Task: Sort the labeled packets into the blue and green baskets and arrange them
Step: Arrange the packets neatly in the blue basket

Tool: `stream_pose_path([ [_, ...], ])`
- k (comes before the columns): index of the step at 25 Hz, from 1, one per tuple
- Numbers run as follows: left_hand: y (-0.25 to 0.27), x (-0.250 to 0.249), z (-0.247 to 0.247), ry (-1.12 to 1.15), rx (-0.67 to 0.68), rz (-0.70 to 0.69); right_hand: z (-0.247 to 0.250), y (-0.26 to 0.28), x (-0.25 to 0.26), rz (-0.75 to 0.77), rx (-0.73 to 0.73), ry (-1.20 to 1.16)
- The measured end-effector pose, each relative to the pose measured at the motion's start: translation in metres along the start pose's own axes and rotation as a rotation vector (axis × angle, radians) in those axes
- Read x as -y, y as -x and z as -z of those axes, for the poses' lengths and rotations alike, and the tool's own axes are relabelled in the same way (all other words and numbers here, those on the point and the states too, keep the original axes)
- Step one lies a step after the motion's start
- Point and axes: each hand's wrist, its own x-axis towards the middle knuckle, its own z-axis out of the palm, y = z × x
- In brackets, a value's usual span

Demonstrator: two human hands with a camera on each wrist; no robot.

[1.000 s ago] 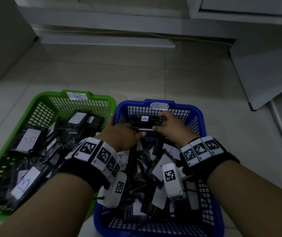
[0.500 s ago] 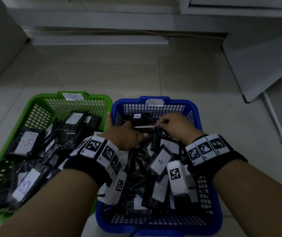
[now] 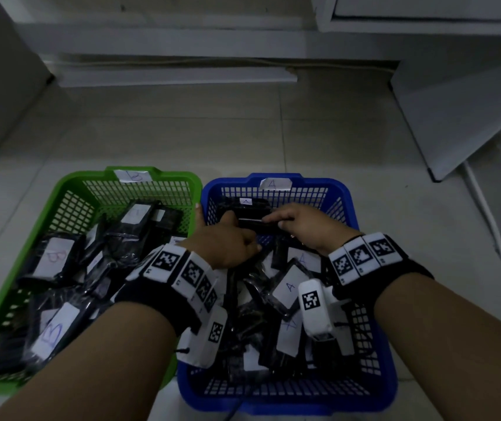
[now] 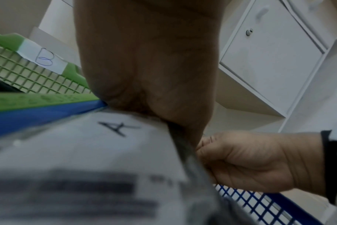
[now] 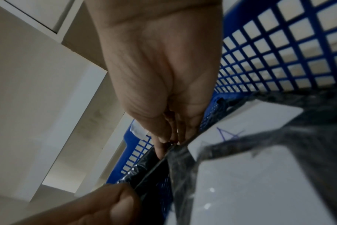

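The blue basket point(image 3: 346, 192) carries an A tag and the green basket point(image 3: 70, 183) a B tag. Both are full of black packets with white labels. My two hands meet at the blue basket's far end. My left hand point(image 3: 240, 238) grips a black packet point(image 3: 250, 212) that stands on edge against the far wall. My right hand point(image 3: 279, 220) pinches the same packet's right end. In the right wrist view the thumb and fingers point(image 5: 164, 146) close on the packet's plastic edge point(image 5: 175, 158). An A-labelled packet point(image 4: 106, 144) lies right under my left palm point(image 4: 148, 68), whose fingers are hidden.
Loose A packets point(image 3: 288, 290) lie heaped under my wrists in the blue basket. B packets point(image 3: 51, 259) fill the green one. The baskets touch side by side on a pale tiled floor point(image 3: 182, 132). White cabinets point(image 3: 455, 86) stand behind and to the right.
My right hand has shifted left and back onto the upright packet at the far wall. My left hand has stayed on that packet. The head view has drifted slightly.
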Motion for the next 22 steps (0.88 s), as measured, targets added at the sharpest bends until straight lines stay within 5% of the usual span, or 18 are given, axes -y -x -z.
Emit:
stream_pose_path([
  [12, 0.016, 0.019, 0.004, 0.514, -0.283, -0.180, -0.010, 0.002, 0.002, -0.097, 0.022, 0.095],
  [16, 0.011, 0.015, -0.001, 0.727, -0.544, -0.226, -0.008, 0.008, 0.009, -0.154, -0.237, -0.213],
  [22, -0.006, 0.015, 0.001, 0.719, -0.768, -0.278, 0.008, 0.016, 0.020, -0.122, -0.106, -0.741],
])
